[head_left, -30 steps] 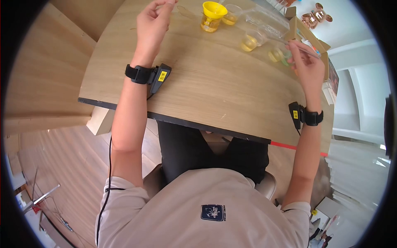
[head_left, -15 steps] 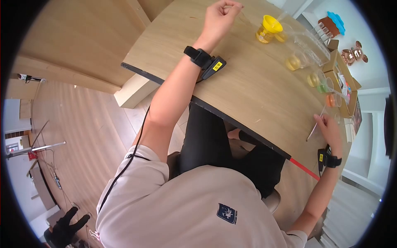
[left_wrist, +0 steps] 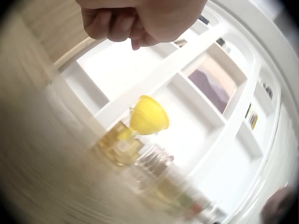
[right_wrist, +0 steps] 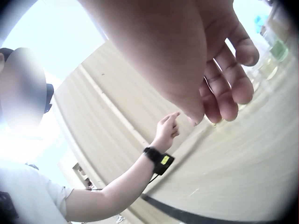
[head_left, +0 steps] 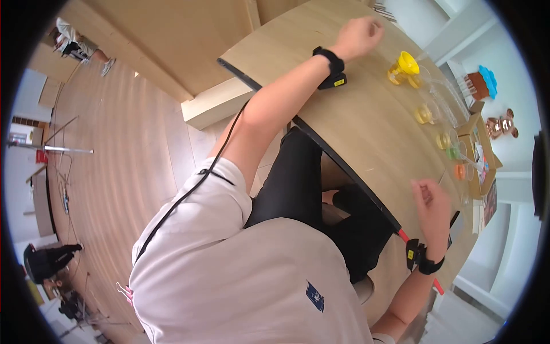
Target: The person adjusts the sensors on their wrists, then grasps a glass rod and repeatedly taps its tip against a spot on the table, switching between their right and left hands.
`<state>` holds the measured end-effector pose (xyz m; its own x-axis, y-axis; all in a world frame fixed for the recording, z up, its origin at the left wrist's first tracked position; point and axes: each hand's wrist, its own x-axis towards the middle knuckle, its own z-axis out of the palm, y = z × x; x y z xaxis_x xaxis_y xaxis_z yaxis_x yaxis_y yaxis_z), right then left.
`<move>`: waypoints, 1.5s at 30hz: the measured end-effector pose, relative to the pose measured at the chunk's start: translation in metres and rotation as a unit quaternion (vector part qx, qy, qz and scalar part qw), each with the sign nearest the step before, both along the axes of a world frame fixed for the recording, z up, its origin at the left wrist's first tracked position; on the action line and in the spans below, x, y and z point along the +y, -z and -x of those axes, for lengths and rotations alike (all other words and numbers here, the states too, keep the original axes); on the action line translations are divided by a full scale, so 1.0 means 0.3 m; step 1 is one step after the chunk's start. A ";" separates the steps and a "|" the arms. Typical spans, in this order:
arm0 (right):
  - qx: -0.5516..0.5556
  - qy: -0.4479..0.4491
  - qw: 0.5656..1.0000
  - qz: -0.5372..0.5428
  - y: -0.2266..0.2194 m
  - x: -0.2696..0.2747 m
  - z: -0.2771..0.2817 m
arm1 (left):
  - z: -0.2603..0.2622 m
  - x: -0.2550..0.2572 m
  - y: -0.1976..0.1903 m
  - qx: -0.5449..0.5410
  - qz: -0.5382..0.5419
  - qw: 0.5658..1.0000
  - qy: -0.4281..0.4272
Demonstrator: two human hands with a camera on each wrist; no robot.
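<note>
My left hand [head_left: 358, 40] is raised over the table's far part, left of a yellow funnel [head_left: 408, 63] that sits in a container of amber liquid [head_left: 395, 75]. In the left wrist view its fingers [left_wrist: 114, 23] are curled in, with nothing visible in them; the funnel [left_wrist: 149, 115] stands below. My right hand [head_left: 432, 209], blurred, is near the table's right side. The right wrist view shows its fingers [right_wrist: 227, 86] loosely bent and apart, holding nothing. Clear cups with yellow [head_left: 424, 114], green [head_left: 452, 153] and orange [head_left: 460, 171] liquid stand beyond it.
A clear plastic tray [head_left: 450, 103] lies behind the cups. An open cardboard box [head_left: 478, 143] stands along the right edge of the table [head_left: 355, 114], near a shiny bear figure [head_left: 502, 123]. A dark flat object [head_left: 456, 225] is beside my right wrist. People are in the background.
The head view has turned, so the table appears shifted right. My right hand has let go of the thin stick and moved closer to my body. My left hand stays raised with curled fingers.
</note>
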<state>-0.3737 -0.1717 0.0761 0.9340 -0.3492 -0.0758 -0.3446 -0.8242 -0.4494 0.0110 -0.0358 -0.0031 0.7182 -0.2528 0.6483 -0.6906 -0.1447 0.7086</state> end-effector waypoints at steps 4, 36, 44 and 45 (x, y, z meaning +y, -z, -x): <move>-0.115 -0.164 0.979 -0.027 -0.121 0.273 -0.066 | -0.030 0.019 -0.075 -0.265 -0.245 0.931 -0.051; -0.166 -0.561 0.689 -0.429 -0.305 0.801 -0.227 | -0.081 0.010 -0.050 -0.441 -0.526 0.726 0.022; -0.189 -0.609 0.716 -0.285 -0.353 0.921 -0.297 | -0.023 -0.028 -0.110 -0.481 -0.529 0.699 0.006; -0.099 -0.613 0.727 -0.295 -0.372 0.898 -0.309 | -0.016 -0.033 -0.121 -0.489 -0.528 0.694 0.005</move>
<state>-0.2810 0.0978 0.1877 0.5290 0.7928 0.3026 0.6047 -0.1020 -0.7899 0.0159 -0.0459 0.0331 0.0596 -0.9600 0.2735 -0.7706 -0.2184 -0.5987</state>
